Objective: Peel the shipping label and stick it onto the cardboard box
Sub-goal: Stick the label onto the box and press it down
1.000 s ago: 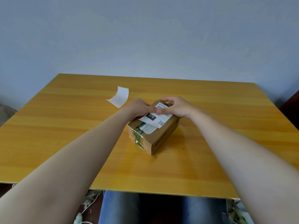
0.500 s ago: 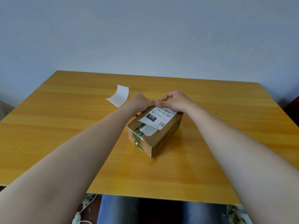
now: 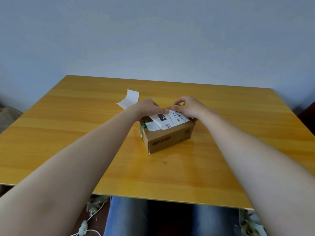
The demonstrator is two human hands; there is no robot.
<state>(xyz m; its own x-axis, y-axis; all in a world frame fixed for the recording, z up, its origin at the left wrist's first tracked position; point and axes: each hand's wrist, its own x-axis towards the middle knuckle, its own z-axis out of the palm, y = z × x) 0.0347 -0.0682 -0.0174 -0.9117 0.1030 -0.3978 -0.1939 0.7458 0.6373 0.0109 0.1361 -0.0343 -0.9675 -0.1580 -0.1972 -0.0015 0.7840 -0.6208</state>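
Both hands have slid off the middle of the shipping label [image 3: 173,119] to its far end since a second ago, so the printed numbers and barcode now show. The label lies flat on the top face of the cardboard box [image 3: 168,138], overlapping an older white sticker [image 3: 154,127] on its left side. The box sits askew near the centre of the yellow wooden table [image 3: 85,125].

Both forearms reach out long and nearly straight from the near edge. The left hand [image 3: 147,106] is palm down, its fingers [image 3: 162,110] held together and fairly straight, their tips pressing the label's far left part beside the black block. The right hand [image 3: 190,108] is hunched over the far right end – knuckles raised, fingers bent, the thumb [image 3: 173,108] tip down on the label. Whether it pinches the edge or only presses, I cannot tell.

Just left of the left hand and farther off lies a curled white backing sheet [image 3: 129,98].
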